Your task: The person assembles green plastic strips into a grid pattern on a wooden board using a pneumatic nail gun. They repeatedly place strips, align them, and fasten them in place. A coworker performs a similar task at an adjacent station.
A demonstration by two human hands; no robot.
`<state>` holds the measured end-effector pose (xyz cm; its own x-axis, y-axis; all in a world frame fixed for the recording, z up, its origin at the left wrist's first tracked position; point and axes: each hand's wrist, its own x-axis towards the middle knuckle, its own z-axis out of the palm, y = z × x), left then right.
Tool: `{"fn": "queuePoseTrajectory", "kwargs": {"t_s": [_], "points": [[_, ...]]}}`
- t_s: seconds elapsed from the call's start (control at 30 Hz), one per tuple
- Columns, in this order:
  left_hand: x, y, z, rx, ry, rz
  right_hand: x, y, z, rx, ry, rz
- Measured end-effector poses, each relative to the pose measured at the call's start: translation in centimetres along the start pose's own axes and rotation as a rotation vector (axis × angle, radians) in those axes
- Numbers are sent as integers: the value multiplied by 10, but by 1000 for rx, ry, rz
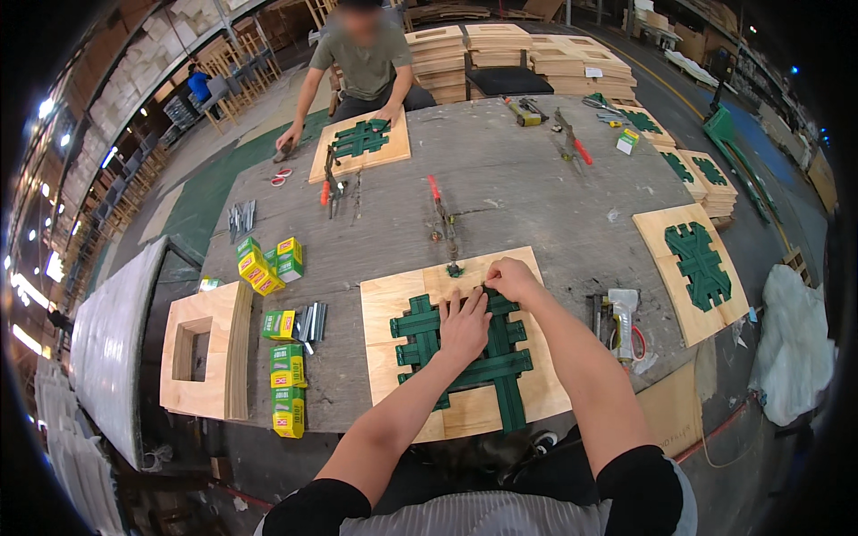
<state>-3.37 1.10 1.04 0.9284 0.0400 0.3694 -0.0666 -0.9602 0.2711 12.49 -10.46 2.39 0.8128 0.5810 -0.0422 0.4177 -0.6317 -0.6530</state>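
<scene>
A light plywood panel (380, 299) lies in front of me at the table's near edge, with dark green webbing straps (509, 404) woven across it. My left hand (466, 327) rests on the straps, palm down, fingers stretched out. At the far side of the weave, my right hand (513, 280) has its fingers pinched together on the end of a strap, which they partly cover. Locking pliers (443, 223) with a red handle lie just beyond the panel's far edge.
Staple boxes (288, 366) and a stack of square-holed plywood frames (204, 353) stand left. A staple gun (623, 314) lies right, before another strapped panel (697, 263). Across the table, a person (371, 71) works on a strapped panel (393, 147).
</scene>
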Motion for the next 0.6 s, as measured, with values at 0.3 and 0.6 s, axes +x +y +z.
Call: {"fn": "queuePoseTrajectory", "kwargs": {"t_s": [0.3, 0.6], "points": [[-6, -4, 5, 28, -26, -25, 9, -2, -2, 11, -104, 36], [-6, -5, 6, 52, -25, -64, 10, -4, 3, -20, -72, 43]]}}
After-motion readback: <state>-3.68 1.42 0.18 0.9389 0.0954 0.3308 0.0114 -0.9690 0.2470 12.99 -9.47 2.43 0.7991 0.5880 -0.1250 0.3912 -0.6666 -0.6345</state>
